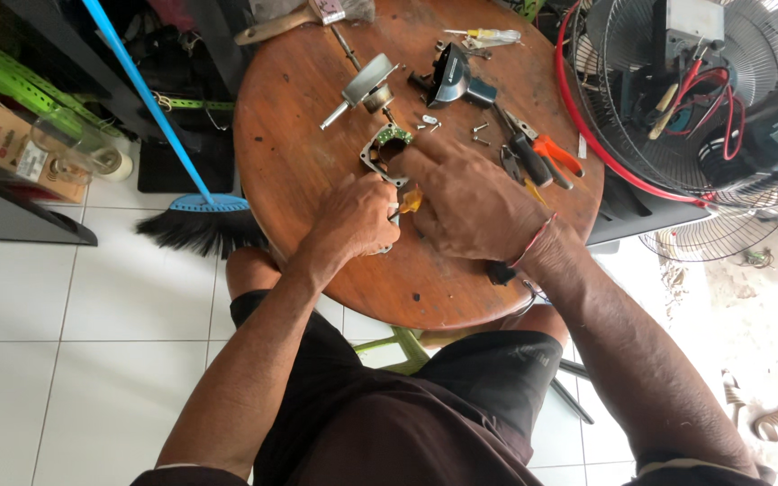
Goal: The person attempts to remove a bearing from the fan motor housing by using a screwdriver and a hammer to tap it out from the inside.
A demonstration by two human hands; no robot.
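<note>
The work looks about midway: a fan motor lies taken apart on the round wooden bench [299,162], and nothing is back together yet. The left hand [353,220] has its fingers curled shut around something small, seemingly the handle of an orange-tipped tool [410,200], though what it grips is mostly hidden. The right hand [474,202] lies flat with fingers spread, pressing on the grey metal motor housing [375,157], which sits at the middle of the bench with a green circuit piece [395,135] on its far rim. Already out, by my reading: one rotor with its shaft [366,90] to the far left, one black plastic cover [450,76] beyond, and roughly five loose screws [479,130] between them; an exact count is hard. One pair of orange-handled pliers [551,153] lies to the right, one yellow-handled screwdriver [488,38] at the far edge, one brush [285,22] far left. One caged fan [695,99] with red wiring stands right; one blue broom [195,211] leans left.
</note>
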